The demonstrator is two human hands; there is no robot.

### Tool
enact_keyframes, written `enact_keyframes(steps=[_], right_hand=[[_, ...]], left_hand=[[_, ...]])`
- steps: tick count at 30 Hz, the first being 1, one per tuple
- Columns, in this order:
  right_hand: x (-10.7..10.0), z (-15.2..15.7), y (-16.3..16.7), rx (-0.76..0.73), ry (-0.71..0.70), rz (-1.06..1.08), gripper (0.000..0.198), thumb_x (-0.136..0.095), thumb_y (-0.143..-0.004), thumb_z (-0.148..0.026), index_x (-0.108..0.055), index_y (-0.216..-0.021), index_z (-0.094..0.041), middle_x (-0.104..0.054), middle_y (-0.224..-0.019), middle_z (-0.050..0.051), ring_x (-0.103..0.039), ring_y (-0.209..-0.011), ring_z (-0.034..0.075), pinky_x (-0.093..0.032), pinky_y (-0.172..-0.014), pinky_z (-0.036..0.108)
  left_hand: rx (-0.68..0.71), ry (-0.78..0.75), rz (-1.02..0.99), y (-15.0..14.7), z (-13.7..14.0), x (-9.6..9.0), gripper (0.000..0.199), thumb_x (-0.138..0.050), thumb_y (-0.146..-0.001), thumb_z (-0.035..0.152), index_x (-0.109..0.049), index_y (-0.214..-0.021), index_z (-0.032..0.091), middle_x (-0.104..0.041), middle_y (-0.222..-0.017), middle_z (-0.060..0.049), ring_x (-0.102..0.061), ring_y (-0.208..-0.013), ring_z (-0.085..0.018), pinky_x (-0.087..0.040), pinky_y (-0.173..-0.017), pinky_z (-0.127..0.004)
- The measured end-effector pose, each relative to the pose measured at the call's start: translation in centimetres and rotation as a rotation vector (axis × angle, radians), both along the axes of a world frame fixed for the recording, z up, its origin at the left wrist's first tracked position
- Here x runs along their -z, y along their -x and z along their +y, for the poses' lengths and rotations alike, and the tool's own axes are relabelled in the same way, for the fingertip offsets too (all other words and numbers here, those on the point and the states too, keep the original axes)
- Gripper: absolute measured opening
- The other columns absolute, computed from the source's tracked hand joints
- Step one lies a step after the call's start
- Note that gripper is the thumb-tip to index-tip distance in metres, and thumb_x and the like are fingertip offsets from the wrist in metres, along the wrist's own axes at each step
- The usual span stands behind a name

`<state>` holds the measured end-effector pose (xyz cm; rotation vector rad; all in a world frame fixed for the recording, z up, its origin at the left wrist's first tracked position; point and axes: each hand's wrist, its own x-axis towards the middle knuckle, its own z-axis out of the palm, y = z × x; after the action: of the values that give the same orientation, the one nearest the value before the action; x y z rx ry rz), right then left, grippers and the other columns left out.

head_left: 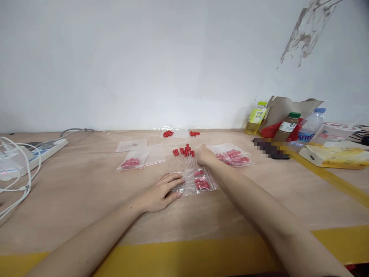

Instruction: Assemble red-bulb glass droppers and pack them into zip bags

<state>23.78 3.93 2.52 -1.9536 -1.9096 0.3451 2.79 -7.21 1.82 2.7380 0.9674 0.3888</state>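
Note:
My left hand lies flat, fingers stretched out, on the left end of a clear zip bag. Inside that bag are several droppers with red rubber bulbs. Just beyond it, a loose group of glass droppers lies with red bulbs pointing away from me. Beside their right edge is my right hand, its fingers curled in; whatever they hold is hidden. Right of this hand rests a pile of filled dropper bags, partly behind my forearm.
Another filled bag and flat empty bags lie to the left. Red bulbs sit near the wall. A power strip with white cables is far left; bottles, a dark phone-like object and a tissue pack stand right.

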Motion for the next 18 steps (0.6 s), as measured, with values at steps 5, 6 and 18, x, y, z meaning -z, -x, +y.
enact_keyframes(steps=[5,6,18], right_hand=[[-1.5,-1.1,-2.0,0.048,-0.082,0.062,0.049,-0.047,-0.073,-0.012,-0.03,-0.118,-0.001,-0.057,-0.097,0.026,-0.059,-0.086,0.028,-0.045,-0.069,0.036],[-1.8,-1.6,-2.9,0.052,-0.128,0.085,0.049,-0.044,-0.075,-0.012,-0.027,-0.12,-0.002,-0.057,-0.097,0.024,-0.059,-0.085,0.027,-0.045,-0.069,0.035],[2.2,-6.8,-7.5,0.033,-0.352,1.051,0.051,-0.05,-0.072,-0.023,-0.022,-0.116,-0.023,-0.044,-0.074,-0.003,-0.054,-0.05,0.012,-0.052,-0.049,0.029]], left_hand=[[0.009,-0.017,-0.014,0.0,0.0,0.1,0.043,-0.037,-0.089,0.038,-0.038,-0.13,0.025,-0.039,-0.133,-0.007,-0.034,-0.122,-0.023,-0.028,-0.103,-0.041],[0.011,-0.015,-0.016,0.0,0.0,0.0,0.043,-0.037,-0.089,0.037,-0.038,-0.13,0.025,-0.039,-0.133,-0.007,-0.034,-0.122,-0.023,-0.029,-0.103,-0.041],[0.004,-0.003,-0.008,-0.1,0.1,-0.1,0.041,-0.037,-0.09,0.036,-0.039,-0.13,0.026,-0.04,-0.132,-0.006,-0.035,-0.122,-0.022,-0.031,-0.101,-0.039]])
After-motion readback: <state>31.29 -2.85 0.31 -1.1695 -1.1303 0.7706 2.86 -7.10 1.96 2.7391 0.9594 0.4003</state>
